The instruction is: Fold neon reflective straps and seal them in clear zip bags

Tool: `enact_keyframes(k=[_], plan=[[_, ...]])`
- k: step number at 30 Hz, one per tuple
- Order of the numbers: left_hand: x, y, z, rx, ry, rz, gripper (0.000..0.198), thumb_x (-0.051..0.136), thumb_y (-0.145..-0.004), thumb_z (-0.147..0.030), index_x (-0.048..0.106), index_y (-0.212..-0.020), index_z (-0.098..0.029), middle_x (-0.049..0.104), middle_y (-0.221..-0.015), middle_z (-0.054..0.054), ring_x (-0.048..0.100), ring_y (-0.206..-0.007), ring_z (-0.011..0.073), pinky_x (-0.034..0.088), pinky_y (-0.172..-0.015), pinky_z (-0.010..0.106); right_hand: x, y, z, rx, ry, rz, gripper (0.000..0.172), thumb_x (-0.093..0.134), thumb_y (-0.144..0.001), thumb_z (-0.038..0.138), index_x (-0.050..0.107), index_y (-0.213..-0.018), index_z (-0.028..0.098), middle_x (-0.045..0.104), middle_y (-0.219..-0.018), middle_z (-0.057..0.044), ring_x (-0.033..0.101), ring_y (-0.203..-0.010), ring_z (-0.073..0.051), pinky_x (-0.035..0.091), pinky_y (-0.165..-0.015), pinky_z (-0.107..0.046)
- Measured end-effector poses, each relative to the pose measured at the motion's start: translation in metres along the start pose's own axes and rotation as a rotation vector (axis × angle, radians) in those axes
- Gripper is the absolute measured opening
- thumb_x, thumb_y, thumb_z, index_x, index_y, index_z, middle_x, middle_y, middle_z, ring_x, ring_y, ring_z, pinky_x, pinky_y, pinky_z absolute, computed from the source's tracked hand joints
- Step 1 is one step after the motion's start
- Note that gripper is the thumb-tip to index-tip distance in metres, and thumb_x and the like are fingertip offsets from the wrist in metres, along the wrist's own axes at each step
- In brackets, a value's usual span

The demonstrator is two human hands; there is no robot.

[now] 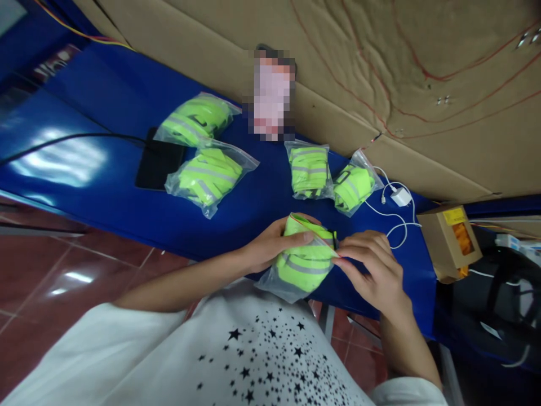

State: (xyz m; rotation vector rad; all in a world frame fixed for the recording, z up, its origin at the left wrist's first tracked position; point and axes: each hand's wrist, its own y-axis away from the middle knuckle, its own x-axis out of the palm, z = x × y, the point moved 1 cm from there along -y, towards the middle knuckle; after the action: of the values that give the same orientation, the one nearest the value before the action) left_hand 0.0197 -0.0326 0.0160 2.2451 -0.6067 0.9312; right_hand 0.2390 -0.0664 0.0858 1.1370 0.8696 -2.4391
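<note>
My left hand (274,242) grips the left side of a clear zip bag (302,265) stuffed with a folded neon-yellow vest with grey reflective stripes. My right hand (372,265) pinches the bag's red-lined mouth at its right edge, fingers closed on the plastic. The bag hangs over the near edge of the blue table (127,90), close to my chest.
Several more bagged neon vests lie on the table: two at the left (196,119) (209,176), two at the back right (309,169) (354,187). A black tablet (156,166) with a cable, a white charger (400,197), a small cardboard box (450,239) and a cardboard wall behind.
</note>
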Motion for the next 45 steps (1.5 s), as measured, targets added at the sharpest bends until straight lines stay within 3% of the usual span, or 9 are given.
enact_keyframes(k=[7, 14, 19, 23, 25, 30, 33, 36, 45], plan=[[-0.007, 0.001, -0.006, 0.052, -0.17, 0.101, 0.057, 0.096, -0.066, -0.038, 0.072, -0.114, -0.02, 0.078, -0.105, 0.005, 0.073, -0.091, 0.0169, 0.057, -0.083, 0.027, -0.001, -0.003, 0.0, 0.039, -0.262, 0.1, 0.021, 0.069, -0.093, 0.009, 0.063, -0.11, 0.021, 0.071, -0.106, -0.005, 0.067, -0.102, -0.019, 0.051, -0.092, -0.037], [-0.003, -0.001, -0.016, 0.055, -0.31, 0.228, 0.06, 0.088, -0.072, -0.059, 0.074, -0.112, -0.017, 0.077, -0.103, 0.007, 0.07, -0.091, 0.0171, 0.054, -0.082, 0.026, -0.001, -0.007, -0.009, 0.31, -0.43, 0.188, 0.026, 0.064, -0.098, 0.015, 0.061, -0.121, 0.026, 0.069, -0.105, -0.001, 0.068, -0.094, -0.014, 0.055, -0.082, -0.027], [0.001, -0.002, -0.029, 0.186, -0.553, 0.236, 0.054, 0.083, -0.081, -0.052, 0.07, -0.122, -0.019, 0.076, -0.109, 0.007, 0.07, -0.097, 0.019, 0.053, -0.086, 0.03, 0.002, -0.017, 0.002, 0.09, -0.235, 0.357, 0.051, 0.07, -0.098, 0.031, 0.054, -0.145, 0.023, 0.066, -0.134, -0.009, 0.061, -0.121, -0.022, 0.049, -0.104, -0.037], [0.007, -0.004, -0.03, 0.195, -0.762, 0.324, 0.044, 0.076, -0.09, -0.04, 0.067, -0.128, -0.02, 0.076, -0.112, 0.007, 0.071, -0.102, 0.0198, 0.053, -0.09, 0.032, 0.019, -0.02, 0.011, 0.051, -0.054, 0.523, 0.022, 0.053, -0.106, 0.028, 0.068, -0.119, 0.018, 0.073, -0.118, -0.01, 0.065, -0.113, -0.024, 0.05, -0.097, -0.041], [0.008, -0.006, -0.027, 0.195, -0.787, 0.295, 0.036, 0.071, -0.094, -0.039, 0.069, -0.124, -0.02, 0.077, -0.106, 0.006, 0.071, -0.098, 0.0185, 0.053, -0.089, 0.031, 0.024, -0.02, 0.012, 0.046, 0.002, 0.556, 0.025, 0.049, -0.107, 0.028, 0.071, -0.104, 0.017, 0.074, -0.114, -0.012, 0.067, -0.112, -0.026, 0.05, -0.095, -0.043], [0.0, -0.009, -0.028, 0.215, -0.659, 0.272, 0.047, 0.077, -0.089, -0.042, 0.065, -0.13, -0.021, 0.077, -0.112, 0.008, 0.073, -0.101, 0.0208, 0.055, -0.09, 0.032, 0.009, -0.018, 0.004, 0.025, -0.155, 0.413, 0.011, 0.062, -0.102, 0.026, 0.068, -0.111, 0.022, 0.076, -0.11, -0.005, 0.069, -0.104, -0.019, 0.048, -0.094, -0.039], [-0.007, -0.01, -0.032, 0.2, -0.58, 0.292, 0.062, 0.084, -0.081, -0.04, 0.061, -0.137, -0.024, 0.075, -0.124, 0.01, 0.072, -0.112, 0.0251, 0.055, -0.096, 0.036, -0.002, -0.015, -0.005, 0.05, -0.188, 0.234, 0.02, 0.071, -0.096, 0.018, 0.068, -0.113, 0.028, 0.077, -0.099, 0.002, 0.071, -0.094, -0.016, 0.047, -0.093, -0.039], [-0.011, -0.017, -0.033, 0.206, -0.64, 0.224, 0.053, 0.081, -0.084, -0.042, 0.067, -0.13, -0.021, 0.075, -0.126, 0.011, 0.069, -0.119, 0.0267, 0.053, -0.102, 0.038, -0.002, -0.013, -0.018, 0.095, -0.193, 0.13, 0.021, 0.075, -0.092, 0.015, 0.069, -0.108, 0.027, 0.076, -0.092, 0.003, 0.07, -0.087, -0.016, 0.047, -0.09, -0.038], [-0.027, -0.044, -0.043, 0.012, -0.774, 0.207, 0.046, 0.06, -0.095, -0.059, 0.082, -0.109, -0.021, 0.081, -0.103, 0.006, 0.074, -0.097, 0.0225, 0.055, -0.09, 0.032, 0.012, -0.011, -0.069, 0.125, -0.209, 0.231, 0.009, 0.073, -0.094, 0.03, 0.072, -0.096, 0.021, 0.068, -0.114, -0.007, 0.066, -0.105, -0.018, 0.051, -0.092, -0.036]])
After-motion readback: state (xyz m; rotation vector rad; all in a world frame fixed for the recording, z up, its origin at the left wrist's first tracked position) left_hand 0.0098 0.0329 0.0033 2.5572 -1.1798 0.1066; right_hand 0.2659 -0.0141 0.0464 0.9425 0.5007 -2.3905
